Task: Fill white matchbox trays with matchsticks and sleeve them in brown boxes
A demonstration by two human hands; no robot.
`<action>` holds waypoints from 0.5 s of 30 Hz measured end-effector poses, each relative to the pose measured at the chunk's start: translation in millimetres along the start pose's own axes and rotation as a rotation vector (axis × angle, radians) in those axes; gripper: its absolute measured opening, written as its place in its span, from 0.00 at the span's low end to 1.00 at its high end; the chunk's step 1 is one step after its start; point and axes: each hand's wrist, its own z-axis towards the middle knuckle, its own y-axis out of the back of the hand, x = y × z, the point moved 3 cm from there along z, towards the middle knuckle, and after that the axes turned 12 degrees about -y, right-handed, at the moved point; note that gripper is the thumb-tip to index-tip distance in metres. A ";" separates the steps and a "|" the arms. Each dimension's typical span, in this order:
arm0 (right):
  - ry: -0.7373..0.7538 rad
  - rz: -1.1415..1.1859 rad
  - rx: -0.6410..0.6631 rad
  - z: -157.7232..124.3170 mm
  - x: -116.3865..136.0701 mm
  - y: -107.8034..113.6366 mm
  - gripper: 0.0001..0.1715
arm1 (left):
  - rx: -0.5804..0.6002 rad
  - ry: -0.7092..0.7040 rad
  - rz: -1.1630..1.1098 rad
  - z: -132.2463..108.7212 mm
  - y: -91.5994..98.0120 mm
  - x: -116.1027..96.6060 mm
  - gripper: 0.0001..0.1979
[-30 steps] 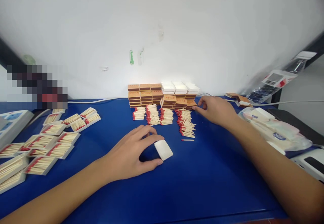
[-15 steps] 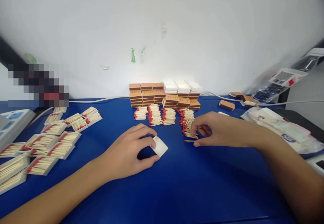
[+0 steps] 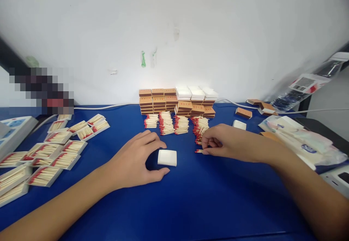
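In the head view, the left hand (image 3: 132,163) is spread loosely around a small, shallow white cardboard tray (image 3: 167,158) on the blue worktop (image 3: 174,204), which should be light, easily dented, and best held by opposite edges. The right hand (image 3: 229,143) has its fingertips at the near end of a loose pile of red-tipped wooden matches (image 3: 201,124), its grip unclear; these look slim, stiff and snappable, best pinched mid-stick.

Four match piles (image 3: 166,123), two hands (image 3: 133,161) and one bottle (image 3: 305,83) are seen. Three stacks of white trays (image 3: 196,94) can be counted
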 end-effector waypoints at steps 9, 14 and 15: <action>0.074 -0.044 -0.080 2.9 8.2 -9.6 0.15 | 0.030 0.018 -0.042 -0.6 -1.6 1.3 0.11; 0.131 -0.014 -0.137 -1.0 23.1 -11.1 0.17 | -0.007 -0.013 -0.030 1.1 -3.6 -1.3 0.13; 0.143 -0.001 -0.134 -2.1 27.0 -12.7 0.17 | -0.011 -0.018 -0.029 1.8 -4.1 -2.2 0.13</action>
